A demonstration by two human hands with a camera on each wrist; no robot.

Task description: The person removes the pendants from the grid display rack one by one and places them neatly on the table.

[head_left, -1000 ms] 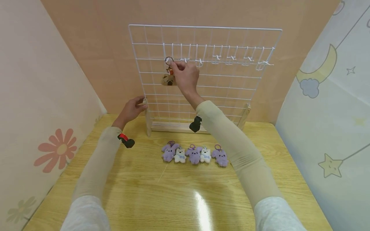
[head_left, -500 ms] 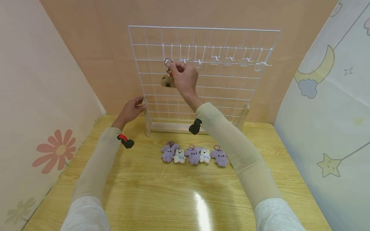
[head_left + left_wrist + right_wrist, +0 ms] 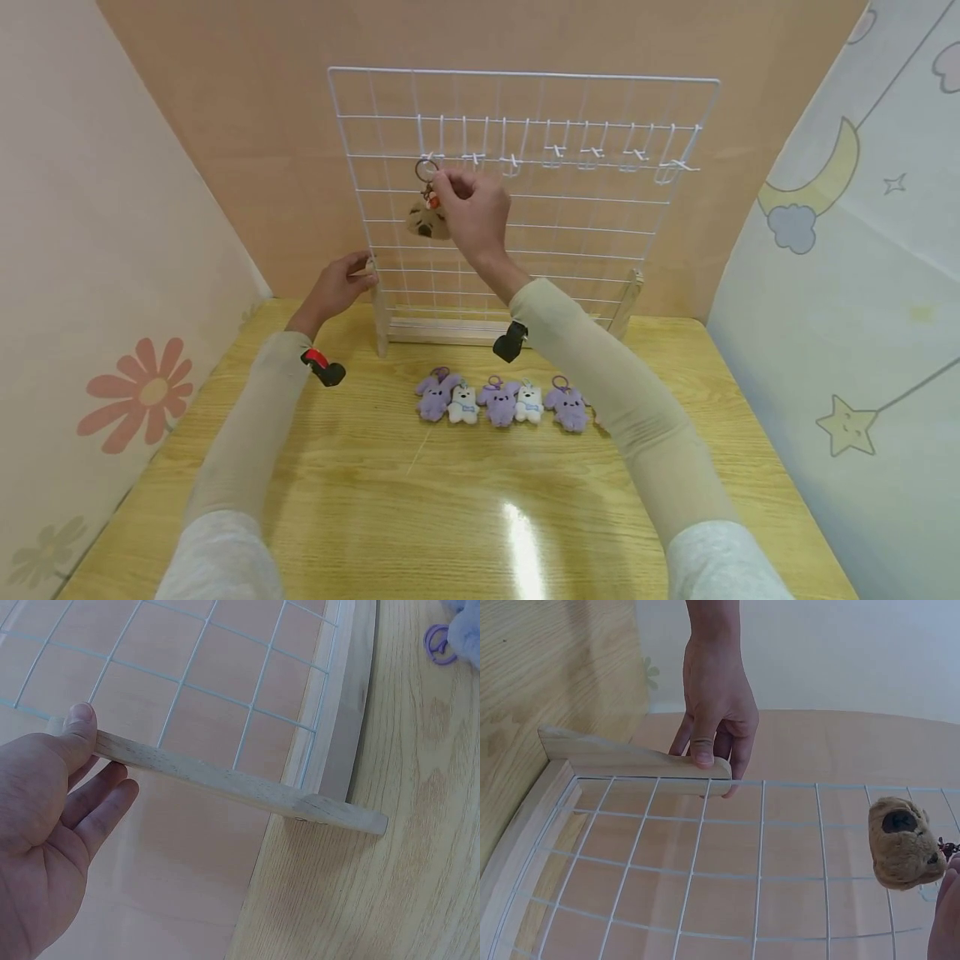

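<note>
My right hand (image 3: 474, 212) pinches a keychain by its ring (image 3: 427, 170), in front of the leftmost white hook (image 3: 431, 156). From the ring hangs a brown plush dog head (image 3: 904, 844) with a dark nose and a small red-orange piece above it. In the head view the ring's top overlaps the hook's lower part. My left hand (image 3: 52, 802) grips the top of the wooden upright (image 3: 202, 776) at the left of the white wire grid rack (image 3: 525, 250), thumb on one side and fingers behind.
Several more white hooks (image 3: 555, 152) run in a row to the right on the grid. Purple plush keychains (image 3: 501, 404) and white plush keychains (image 3: 528, 403) lie in a row on the wooden table (image 3: 360, 500) before the rack. Another small plush is mostly hidden behind the right forearm.
My right hand has lowered slightly and shifted a little left, taking the keychain with it; the ring sits lower against the hook. My left hand keeps its grip on the upright.
</note>
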